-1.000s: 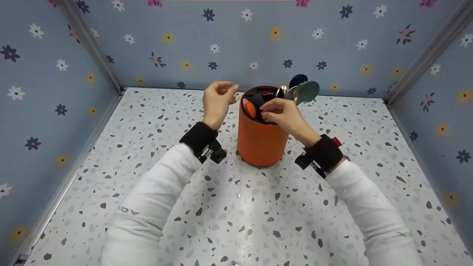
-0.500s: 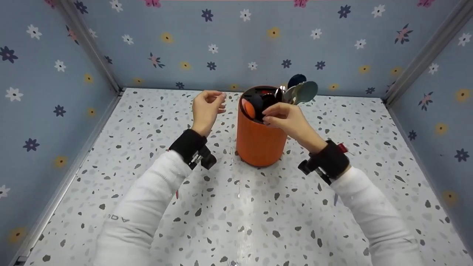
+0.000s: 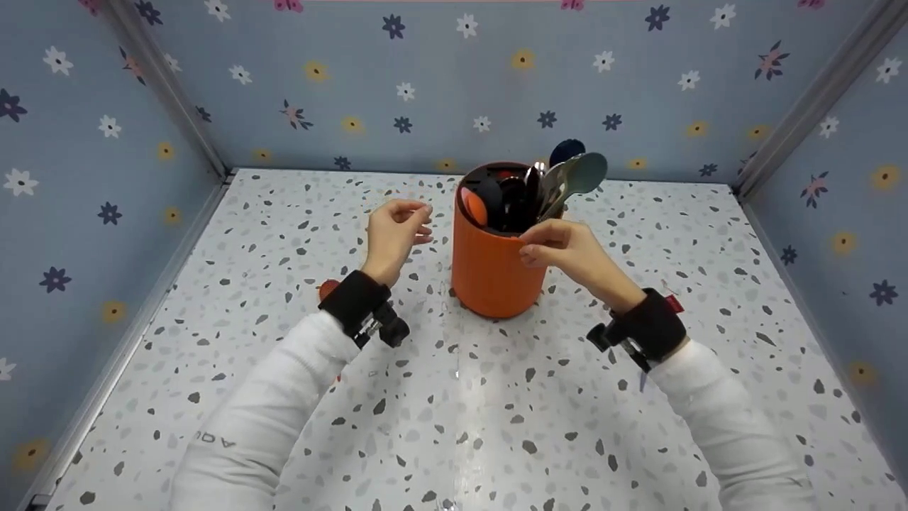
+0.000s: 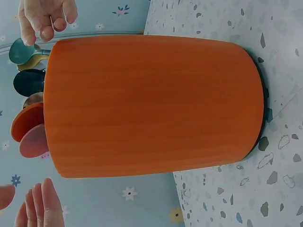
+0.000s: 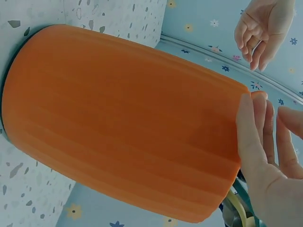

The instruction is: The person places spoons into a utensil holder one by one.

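An orange utensil holder (image 3: 496, 277) stands upright, with several utensils poking out of its top. Among them are a green spoon (image 3: 589, 172), a dark blue spoon (image 3: 567, 150) and an orange utensil head (image 3: 474, 207) beside a black one (image 3: 489, 193). My right hand (image 3: 571, 252) is at the holder's front right, fingertips right at the rim and loosely bent, with nothing in them. To the left of the holder, apart from it, my left hand (image 3: 396, 238) hangs with relaxed fingers and holds nothing. In the left wrist view, the holder (image 4: 156, 106) fills the middle between both hands.
Part of a red object (image 3: 328, 288) shows from behind the left wrist strap. Below the right wrist a thin bluish-grey tip (image 3: 643, 381) lies on the speckled tabletop (image 3: 461, 426). Flowered panels (image 3: 454, 85) enclose the back and both sides.
Both hands have come back toward the person, the left also moving further left of the holder. My right hand has left the holder's mouth for its front rim, uncovering more utensils.
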`<state>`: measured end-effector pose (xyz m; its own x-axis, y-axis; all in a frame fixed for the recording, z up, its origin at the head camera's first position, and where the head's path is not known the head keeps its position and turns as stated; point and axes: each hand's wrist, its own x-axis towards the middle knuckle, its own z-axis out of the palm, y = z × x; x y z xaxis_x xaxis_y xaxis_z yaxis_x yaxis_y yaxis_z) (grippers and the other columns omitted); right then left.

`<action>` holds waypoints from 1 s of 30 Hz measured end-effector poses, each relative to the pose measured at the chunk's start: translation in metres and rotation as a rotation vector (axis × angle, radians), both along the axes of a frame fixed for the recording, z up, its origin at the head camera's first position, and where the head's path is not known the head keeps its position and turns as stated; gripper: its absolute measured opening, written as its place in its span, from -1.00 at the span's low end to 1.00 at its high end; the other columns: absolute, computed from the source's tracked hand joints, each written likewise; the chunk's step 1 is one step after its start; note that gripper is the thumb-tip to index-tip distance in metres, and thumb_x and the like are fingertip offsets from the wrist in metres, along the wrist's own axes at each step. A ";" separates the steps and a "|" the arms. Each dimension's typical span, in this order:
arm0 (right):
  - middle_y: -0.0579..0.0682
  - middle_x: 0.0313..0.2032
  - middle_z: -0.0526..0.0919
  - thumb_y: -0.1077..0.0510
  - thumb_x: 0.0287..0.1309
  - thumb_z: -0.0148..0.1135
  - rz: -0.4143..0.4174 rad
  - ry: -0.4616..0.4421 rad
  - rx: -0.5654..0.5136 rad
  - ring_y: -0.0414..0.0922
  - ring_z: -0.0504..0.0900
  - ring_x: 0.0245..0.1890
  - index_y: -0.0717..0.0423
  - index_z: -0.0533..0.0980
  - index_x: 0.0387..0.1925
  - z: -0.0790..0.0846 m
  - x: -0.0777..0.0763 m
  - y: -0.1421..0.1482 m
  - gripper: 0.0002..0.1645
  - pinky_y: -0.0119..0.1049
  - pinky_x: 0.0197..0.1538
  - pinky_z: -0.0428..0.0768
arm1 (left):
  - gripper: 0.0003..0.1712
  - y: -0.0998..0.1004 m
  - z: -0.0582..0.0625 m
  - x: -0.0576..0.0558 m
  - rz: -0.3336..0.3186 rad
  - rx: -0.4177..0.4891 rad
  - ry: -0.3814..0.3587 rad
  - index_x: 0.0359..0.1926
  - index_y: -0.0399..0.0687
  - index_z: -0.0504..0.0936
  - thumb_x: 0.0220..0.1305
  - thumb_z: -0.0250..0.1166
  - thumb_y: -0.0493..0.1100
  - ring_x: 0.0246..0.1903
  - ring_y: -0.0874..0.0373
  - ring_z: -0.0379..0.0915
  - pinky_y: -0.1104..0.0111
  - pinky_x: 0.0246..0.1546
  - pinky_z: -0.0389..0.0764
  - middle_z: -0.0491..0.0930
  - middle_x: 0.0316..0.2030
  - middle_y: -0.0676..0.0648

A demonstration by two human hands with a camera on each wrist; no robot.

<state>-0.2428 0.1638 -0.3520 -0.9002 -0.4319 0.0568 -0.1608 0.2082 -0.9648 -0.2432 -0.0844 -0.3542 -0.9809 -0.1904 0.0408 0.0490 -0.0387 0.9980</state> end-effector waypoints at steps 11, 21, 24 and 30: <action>0.15 -0.27 0.58 0.31 0.09 0.11 -0.079 -0.073 -0.008 -0.12 0.61 -0.34 0.49 0.40 -0.12 -0.035 -0.003 0.038 -0.67 -0.28 -0.17 0.60 | -0.80 0.018 -0.035 0.018 -0.068 0.089 -0.108 -0.21 -0.43 0.48 0.14 0.16 -0.36 -0.61 0.19 0.47 0.35 -0.48 0.63 0.52 -0.47 -0.19; 0.07 -0.31 0.56 0.36 0.10 0.04 -0.181 -0.126 -0.021 -0.15 0.59 -0.34 0.52 0.34 -0.07 -0.066 -0.006 0.076 -0.64 -0.28 -0.17 0.60 | -0.80 0.045 -0.071 0.029 -0.184 0.073 -0.231 -0.22 -0.43 0.49 0.12 0.17 -0.38 -0.59 0.11 0.49 0.29 -0.44 0.63 0.53 -0.40 -0.28; 0.10 -0.27 0.55 0.35 0.09 0.04 -0.221 -0.155 0.023 -0.18 0.58 -0.32 0.50 0.33 -0.05 -0.075 -0.006 0.089 -0.62 -0.28 -0.15 0.59 | -0.78 0.054 -0.081 0.031 -0.225 0.050 -0.259 -0.20 -0.44 0.49 0.13 0.15 -0.36 -0.55 0.07 0.51 0.28 -0.40 0.63 0.53 -0.41 -0.26; 0.13 -0.26 0.52 0.33 0.13 0.02 -0.271 -0.176 0.093 -0.21 0.57 -0.33 0.54 0.29 -0.01 -0.092 -0.006 0.115 -0.59 -0.25 -0.13 0.58 | -0.75 0.071 -0.095 0.036 -0.298 0.053 -0.304 -0.17 -0.47 0.47 0.14 0.14 -0.34 -0.55 0.13 0.49 0.32 -0.40 0.63 0.51 -0.28 -0.42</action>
<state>-0.2484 0.2788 -0.4436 -0.9754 -0.1717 -0.1385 0.0801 0.3092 -0.9476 -0.2076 -0.0138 -0.4491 -0.9590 0.1095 -0.2613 -0.2686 -0.0586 0.9615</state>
